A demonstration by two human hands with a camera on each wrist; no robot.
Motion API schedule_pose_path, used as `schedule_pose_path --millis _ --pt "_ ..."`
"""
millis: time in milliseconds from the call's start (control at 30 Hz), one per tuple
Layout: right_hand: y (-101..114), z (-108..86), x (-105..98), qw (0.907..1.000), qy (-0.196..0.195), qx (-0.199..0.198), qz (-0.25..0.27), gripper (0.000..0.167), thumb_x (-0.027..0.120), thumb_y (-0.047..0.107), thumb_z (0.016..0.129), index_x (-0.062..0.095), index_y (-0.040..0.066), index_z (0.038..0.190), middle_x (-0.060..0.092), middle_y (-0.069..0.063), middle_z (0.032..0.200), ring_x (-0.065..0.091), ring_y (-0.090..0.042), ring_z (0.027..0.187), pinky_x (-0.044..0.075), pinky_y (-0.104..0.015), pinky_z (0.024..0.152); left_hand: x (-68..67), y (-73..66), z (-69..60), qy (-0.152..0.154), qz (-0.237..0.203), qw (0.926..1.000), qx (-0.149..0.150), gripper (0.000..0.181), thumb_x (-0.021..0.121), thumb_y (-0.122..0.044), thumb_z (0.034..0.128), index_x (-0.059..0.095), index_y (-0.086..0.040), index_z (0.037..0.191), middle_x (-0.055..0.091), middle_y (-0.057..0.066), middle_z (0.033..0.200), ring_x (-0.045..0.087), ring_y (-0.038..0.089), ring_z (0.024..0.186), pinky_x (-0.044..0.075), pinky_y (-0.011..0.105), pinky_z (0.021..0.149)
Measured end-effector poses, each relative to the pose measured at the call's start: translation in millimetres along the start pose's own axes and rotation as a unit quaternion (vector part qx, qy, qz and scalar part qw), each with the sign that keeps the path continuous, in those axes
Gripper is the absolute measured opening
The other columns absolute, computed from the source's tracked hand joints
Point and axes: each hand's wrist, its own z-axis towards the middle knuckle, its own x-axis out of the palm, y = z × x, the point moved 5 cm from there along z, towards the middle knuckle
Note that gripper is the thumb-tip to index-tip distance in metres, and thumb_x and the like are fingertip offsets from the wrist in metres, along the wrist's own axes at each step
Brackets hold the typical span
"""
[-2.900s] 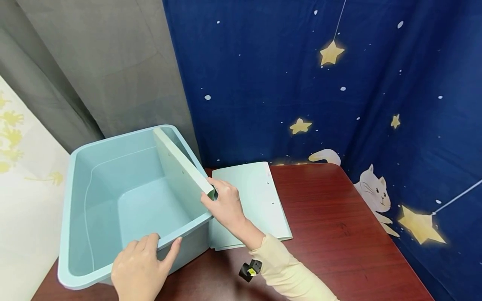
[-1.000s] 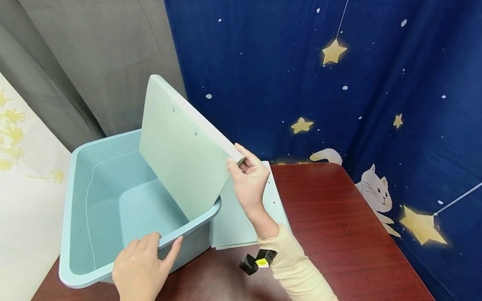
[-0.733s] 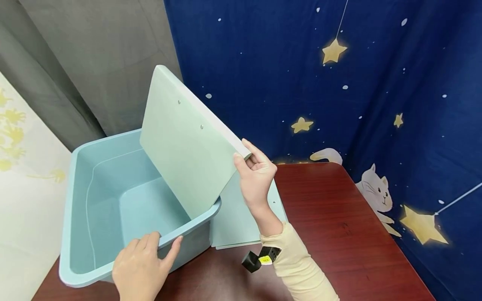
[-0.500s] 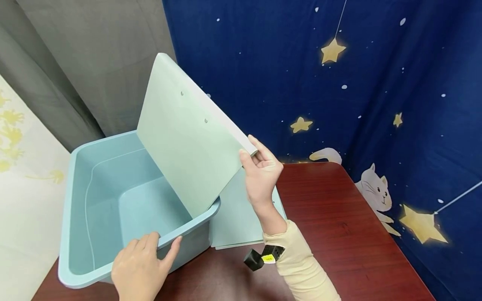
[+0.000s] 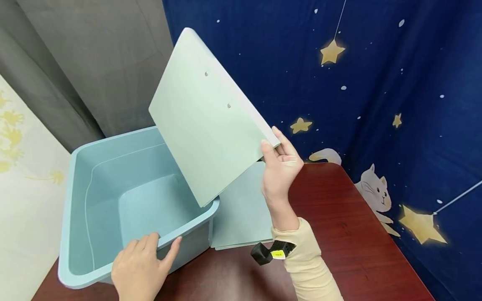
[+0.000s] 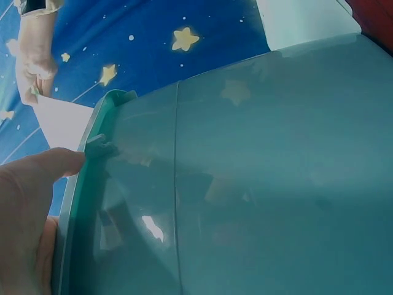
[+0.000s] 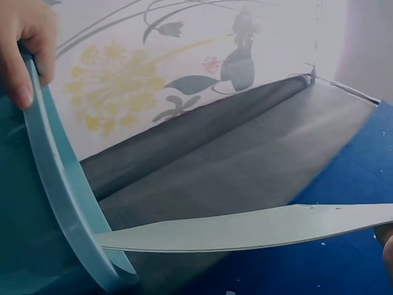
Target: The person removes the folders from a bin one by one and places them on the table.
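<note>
In the head view a pale green file binder with two rivets is held up tilted above the right part of the light-blue plastic tub. My right hand pinches it by the near end of its spine, thumb on the cover and fingers behind. The lower corner lies at the tub's front right rim; whether it touches I cannot tell. My left hand grips the front rim, fingers over the edge and thumb outside. The left wrist view shows that thumb by the rim. In the right wrist view the binder appears edge-on.
More pale green binders lie stacked flat on the dark red table, right beside the tub. Behind hang a grey curtain and a blue star-printed curtain. A small black camera sits on the right wrist.
The binder stood inside the tub at its right side; my right hand has drawn it up and to the right, tilting it. My left hand has stayed on the rim.
</note>
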Motion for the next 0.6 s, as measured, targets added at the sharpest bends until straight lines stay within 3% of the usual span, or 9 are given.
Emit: schedule_pose_path --millis 267,600 --pt "4 11.3 -14 0.9994 -0.035 -0.008 -0.003 0.036 0.058 -0.015 0.076 0.057 -0.012 0.112 0.063 -0.024 0.103 0.065 -0.026 0.09 0.051 -0.034 0.075 3.0 0.8 -2.5 0.013 0.0 0.9999 -0.001 0.061 0.036 -0.058 0.0856 0.043 -0.006 0.055 0.023 -0.006 0.045 0.02 0.013 0.04 0.013 0.024 0.04" --pt "8 27.2 -37 0.9954 -0.085 -0.016 0.041 0.034 0.056 -0.019 0.076 0.059 -0.011 0.109 0.064 -0.022 0.1 0.065 -0.028 0.088 0.052 -0.035 0.071 -0.1 -1.7 0.7 0.009 0.0 1.0 0.001 0.062 0.036 -0.057 0.086 0.044 -0.005 0.055 0.023 -0.007 0.045 0.018 0.011 0.041 0.013 0.024 0.04"
